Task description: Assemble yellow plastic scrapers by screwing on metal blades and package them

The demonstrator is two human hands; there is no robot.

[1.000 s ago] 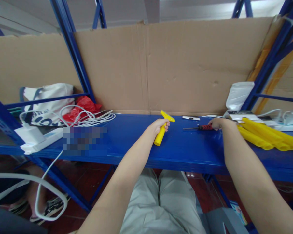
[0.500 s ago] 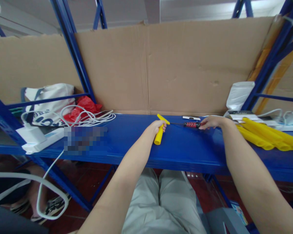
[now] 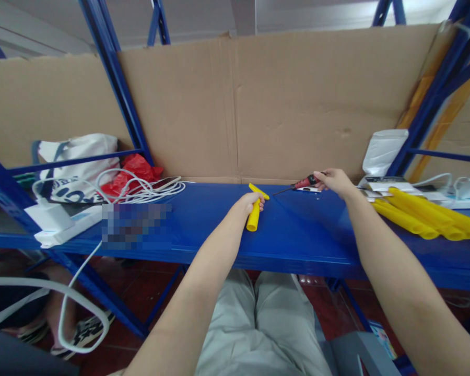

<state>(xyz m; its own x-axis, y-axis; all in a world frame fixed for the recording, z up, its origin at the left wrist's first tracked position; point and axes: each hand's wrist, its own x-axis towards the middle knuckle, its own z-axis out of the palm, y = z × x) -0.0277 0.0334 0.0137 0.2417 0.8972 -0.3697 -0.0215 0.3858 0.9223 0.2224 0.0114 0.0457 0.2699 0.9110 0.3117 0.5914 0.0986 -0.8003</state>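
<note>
Yellow T-shaped piece: The yellow T-shaped piece (image 3: 253,220) was located over the middle of the blue worktop (image 3: 203,219), its crosspiece toward the back and the hollow end of its handle toward the person. Whether it touched the surface could not be told.
Left hand: The left hand (image 3: 256,200) was wrapped around the handle just below the crosspiece.
Screwdriver: The screwdriver (image 3: 305,181), red and black at the grip, was held aslant, its shaft running down to the left. The tip appeared just beside the right end of the crosspiece, with a small gap.
Right hand: The right hand (image 3: 332,180) was pinching the rear end of the screwdriver grip between thumb and fingers.
Behind the screwdriver: A flat white item (image 3: 310,190) lay near the back edge, partly covered from view.
Right side of worktop: Several yellow tubes (image 3: 431,215) lay in a pile, with small boxes (image 3: 389,185) and an upright white pouch (image 3: 384,151) behind them.
Left side of worktop: A power strip (image 3: 86,215) carried a white adapter (image 3: 49,215); coiled white cable (image 3: 160,194) lay in front of a red plastic bag (image 3: 139,166) and a white tote bag (image 3: 97,143).
Back: Cardboard (image 3: 297,104) stood behind the worktop, between blue posts (image 3: 119,94).
Lower left: Another person's patterned shoe (image 3: 86,331) was visible on the floor.
</note>
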